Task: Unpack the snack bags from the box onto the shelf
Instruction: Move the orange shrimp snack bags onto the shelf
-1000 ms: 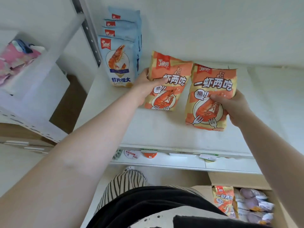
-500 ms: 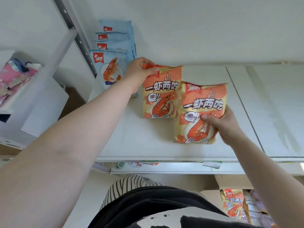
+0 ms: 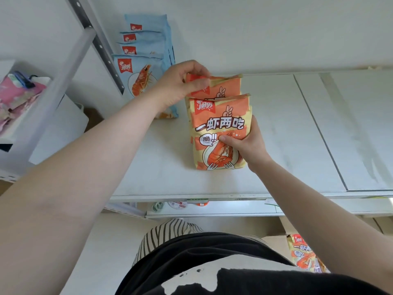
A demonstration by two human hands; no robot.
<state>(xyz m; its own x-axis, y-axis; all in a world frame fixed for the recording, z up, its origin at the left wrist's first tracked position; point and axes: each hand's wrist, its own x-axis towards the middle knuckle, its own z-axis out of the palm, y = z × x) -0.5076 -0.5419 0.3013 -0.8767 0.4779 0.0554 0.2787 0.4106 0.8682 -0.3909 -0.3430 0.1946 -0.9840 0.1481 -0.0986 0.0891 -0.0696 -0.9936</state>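
1. The step in hand is placing: two orange snack bags stand on the white shelf (image 3: 276,133), one behind the other, just right of the row of blue snack bags (image 3: 146,60).
2. The left hand (image 3: 180,86) pinches the top edge of the rear orange bag (image 3: 225,86) and keeps it upright.
3. The right hand (image 3: 244,143) grips the front orange bag (image 3: 219,122) at its right side, thumb on the face.
4. The next move, I judge, calls for releasing both bags gently so they do not fall, then reaching down to the box (image 3: 276,239), where another orange bag (image 3: 304,254) is visible.
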